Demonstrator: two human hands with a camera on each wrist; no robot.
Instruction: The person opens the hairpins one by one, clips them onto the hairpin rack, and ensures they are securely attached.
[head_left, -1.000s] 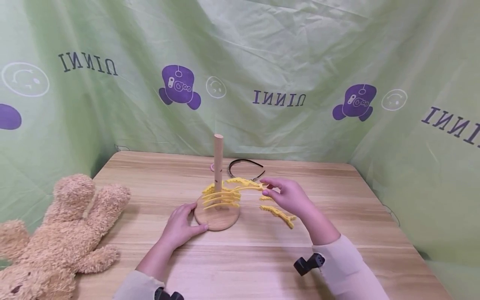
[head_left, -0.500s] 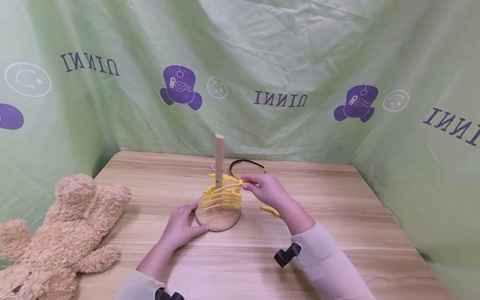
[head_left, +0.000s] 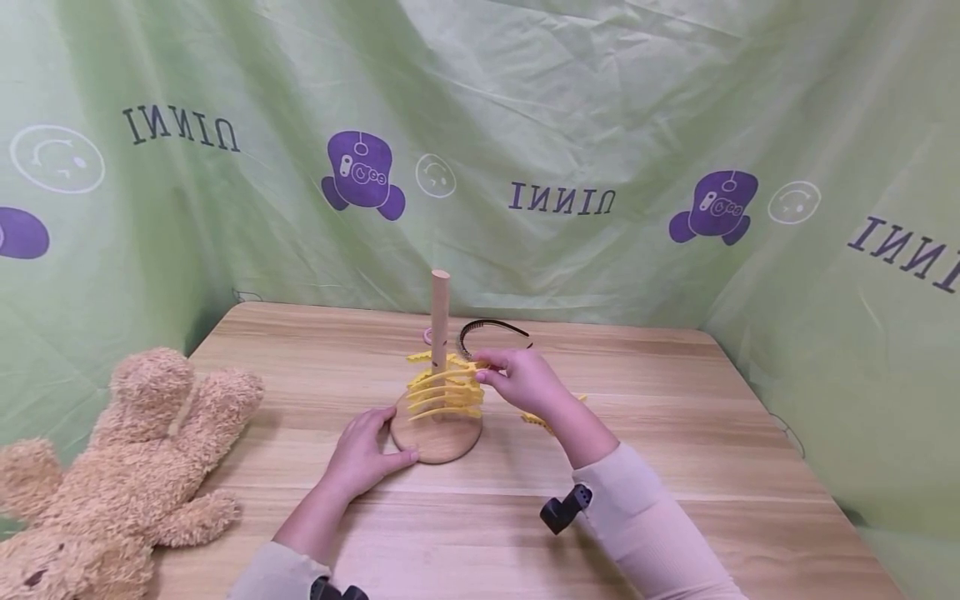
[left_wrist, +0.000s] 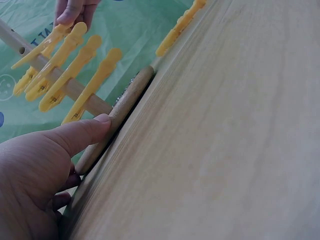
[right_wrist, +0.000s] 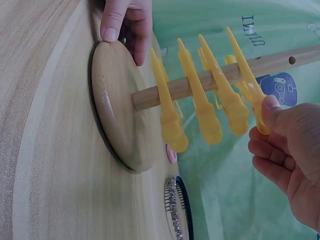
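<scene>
A round wooden base [head_left: 437, 446] carries an upright wooden post [head_left: 440, 321]. Several yellow alligator hair clips [right_wrist: 202, 102] sit one above another on the post, their long arms on either side of it. My left hand [head_left: 363, 454] holds the rim of the base, with the thumb at the near edge. Between thumb and fingers, my right hand [head_left: 525, 379] pinches the end of the topmost yellow hair clip [right_wrist: 245, 67]; its arms lie on both sides of the post. Loose yellow hair clips [head_left: 537, 421] lie on the table, partly hidden behind the right forearm.
A black headband [head_left: 487, 322] and a small pink ring-shaped item [head_left: 427, 336] lie behind the post. On the left of the wooden table [head_left: 675, 375] a plush teddy bear [head_left: 157, 458] is lying. Green printed cloth [head_left: 480, 250] hangs around the sides and back.
My right hand has moved left with the hair clip, bringing it from the right of the post to around it, above the other clips. The left hand stays on the base.
</scene>
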